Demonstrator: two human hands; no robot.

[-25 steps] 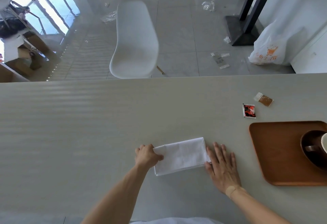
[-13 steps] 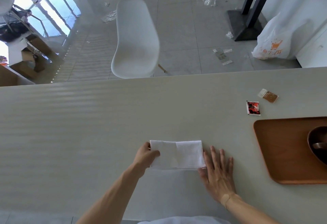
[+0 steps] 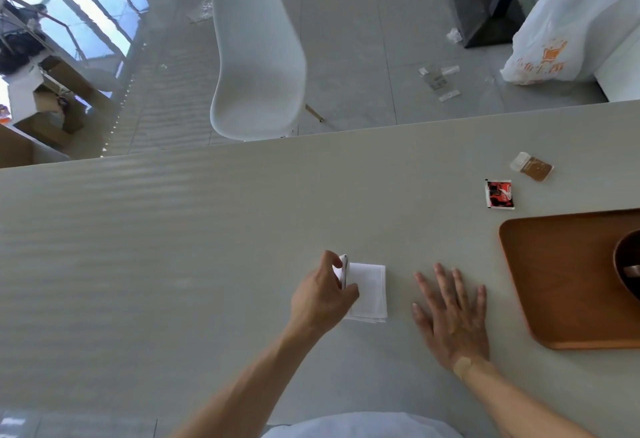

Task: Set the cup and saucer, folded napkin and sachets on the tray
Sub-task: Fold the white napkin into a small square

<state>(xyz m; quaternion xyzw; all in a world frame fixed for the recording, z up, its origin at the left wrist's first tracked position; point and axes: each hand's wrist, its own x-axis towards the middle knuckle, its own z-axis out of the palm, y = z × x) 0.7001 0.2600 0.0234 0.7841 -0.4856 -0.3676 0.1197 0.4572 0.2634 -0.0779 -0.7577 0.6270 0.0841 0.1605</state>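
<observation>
A white napkin (image 3: 369, 290), folded into a small square, lies on the pale table. My left hand (image 3: 323, 294) pinches its raised left edge between thumb and fingers. My right hand (image 3: 450, 313) rests flat on the table to the napkin's right, fingers spread, touching nothing. A brown wooden tray (image 3: 561, 281) sits at the right edge, with a dark saucer (image 3: 623, 261) on it, cut off by the frame. Beyond the tray lie a red sachet (image 3: 499, 194) and a brown sachet (image 3: 532, 166) on the table.
The table's far edge (image 3: 311, 141) runs across the middle of the view. Behind it stands a white chair (image 3: 258, 56). A white plastic bag (image 3: 554, 39) and scraps lie on the floor at the back right.
The napkin went from a long rectangle to a small square as my left hand brought its left half over. My right hand has come off the napkin and moved right.
</observation>
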